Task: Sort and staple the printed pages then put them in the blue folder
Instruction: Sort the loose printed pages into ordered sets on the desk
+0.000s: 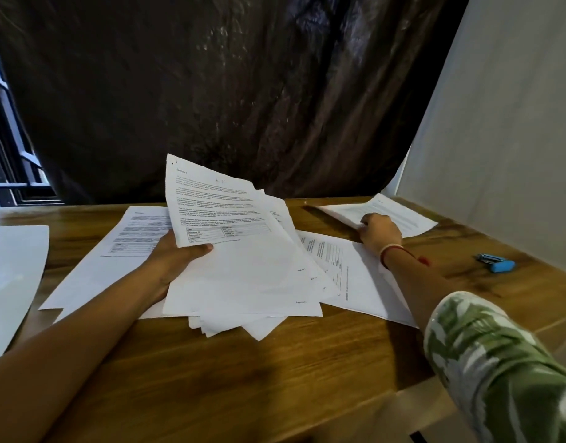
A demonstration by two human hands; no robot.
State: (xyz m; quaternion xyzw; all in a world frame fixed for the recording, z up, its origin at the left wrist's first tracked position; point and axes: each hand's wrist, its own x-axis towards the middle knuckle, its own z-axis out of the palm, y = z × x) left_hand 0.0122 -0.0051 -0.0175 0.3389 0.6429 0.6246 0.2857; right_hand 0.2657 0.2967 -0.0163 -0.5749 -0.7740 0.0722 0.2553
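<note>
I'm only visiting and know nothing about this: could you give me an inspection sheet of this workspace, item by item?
Surface: brown wooden table, bare wood in front.
Job's things: fanned stack of printed white pages held up; loose printed sheets flat on the table; small blue stapler lying at the right, untouched; blue folder not seen.
Clutter: blank white rounded-corner sheet at the left edge.
Hands: left hand grips the stack from below; right hand curls its fingers round the edge of the far printed sheet.
Cables: nothing seen.
Surroundings: dark plastic curtain behind, white wall panel at right, black barred window at left.
</note>
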